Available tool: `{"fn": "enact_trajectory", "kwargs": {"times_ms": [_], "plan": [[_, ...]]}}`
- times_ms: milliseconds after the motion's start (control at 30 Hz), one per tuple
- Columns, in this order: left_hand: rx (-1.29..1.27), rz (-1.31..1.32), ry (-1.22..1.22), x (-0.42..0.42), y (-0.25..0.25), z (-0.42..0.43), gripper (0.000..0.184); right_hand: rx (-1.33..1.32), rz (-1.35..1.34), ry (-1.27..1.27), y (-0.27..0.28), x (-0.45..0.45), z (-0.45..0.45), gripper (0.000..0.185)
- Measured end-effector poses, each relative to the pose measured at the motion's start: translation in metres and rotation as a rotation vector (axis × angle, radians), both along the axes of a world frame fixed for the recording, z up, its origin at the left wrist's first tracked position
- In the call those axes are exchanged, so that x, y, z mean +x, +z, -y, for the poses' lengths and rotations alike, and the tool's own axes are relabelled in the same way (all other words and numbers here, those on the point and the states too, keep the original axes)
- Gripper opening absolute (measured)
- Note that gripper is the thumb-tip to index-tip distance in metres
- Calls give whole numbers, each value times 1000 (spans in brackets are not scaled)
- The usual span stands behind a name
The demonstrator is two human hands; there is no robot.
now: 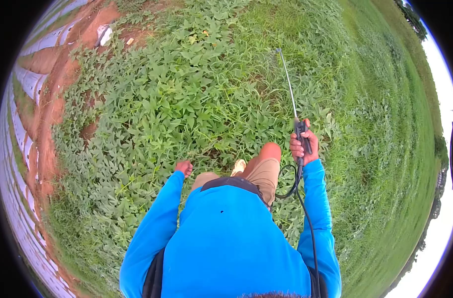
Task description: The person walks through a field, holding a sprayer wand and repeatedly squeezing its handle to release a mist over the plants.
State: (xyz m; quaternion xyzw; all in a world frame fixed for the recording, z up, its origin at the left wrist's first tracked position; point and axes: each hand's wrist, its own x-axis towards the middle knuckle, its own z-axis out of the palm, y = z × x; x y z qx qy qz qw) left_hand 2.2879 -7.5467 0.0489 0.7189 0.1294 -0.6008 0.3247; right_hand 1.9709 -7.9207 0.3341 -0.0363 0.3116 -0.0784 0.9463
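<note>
My right hand [306, 145] is wrapped round the black handle of a sprayer wand [289, 82]. Its thin metal lance points forward and ends in a nozzle [278, 50] over grass and leaves, with what looks like a faint mist beside it. From the handle's lower end a black hose [310, 214] loops, then runs back along my right sleeve. My left hand [185, 168] hangs by my left thigh, fingers curled into a loose fist, and nothing shows in it. Leafy low vines [172, 99] spread below both hands.
Tall grass [385, 149] grows mixed with vines on the right. On the left runs a strip of bare reddish soil [47, 124], with rows of plastic-covered beds [30, 82] beyond it. A whitish bag-like object [104, 36] lies at the field's edge. One shoe [238, 167] shows among the leaves.
</note>
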Motion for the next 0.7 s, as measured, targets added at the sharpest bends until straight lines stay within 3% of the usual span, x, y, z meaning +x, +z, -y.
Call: {"fn": "enact_trajectory", "kwargs": {"times_ms": [300,500,600,700], "plan": [[98,-64,87,-16,-28,3,30,92,234,526,-24,212,62,23],[84,8,210,21,3,109,28,113,410,772,-52,358,117,22],[59,-7,272,53,-19,170,29,165,525,837,-67,415,163,21],[93,-25,319,61,-8,239,33,200,571,903,-80,439,192,19]]}}
